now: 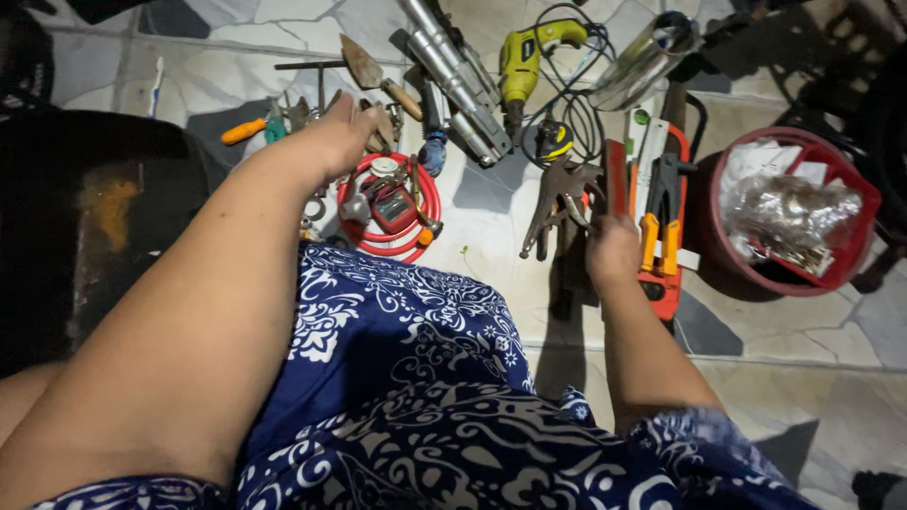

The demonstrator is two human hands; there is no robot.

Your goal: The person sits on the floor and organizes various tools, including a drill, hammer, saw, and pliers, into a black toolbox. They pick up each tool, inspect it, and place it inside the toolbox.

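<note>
Red flat bar (616,175): a narrow red strip, standing near upright in the view, gripped at its lower end by the right hand (612,247); it rises over the tiled floor (491,203) between the locking pliers (557,198) and the orange-framed saw (661,227).
Long axis: runs away from the person, almost straight up the picture, in line with the right forearm.
Direction from hand: the strip extends forward from the fingers; the free end points toward the coiled black cable (567,113).
Right hand: fingers closed around the strip, back of the hand toward the camera; the grip itself is partly hidden, so how firmly it pinches I cannot tell.
Left hand (354,127): reaches farther forward and to the left, over the heap of small tools beside the trowel (378,76); fingers curl downward into them, but what they hold, if anything, I cannot tell.
Nearer hand: the right one has the strip; the left is well apart from it.
Between the hands: red hose coil (392,208) with a small red meter inside, and silver metal tubes (458,76).
Far right: red bucket (794,212) with crumpled plastic bags.
Lap: blue and white patterned cloth (425,378).
</note>
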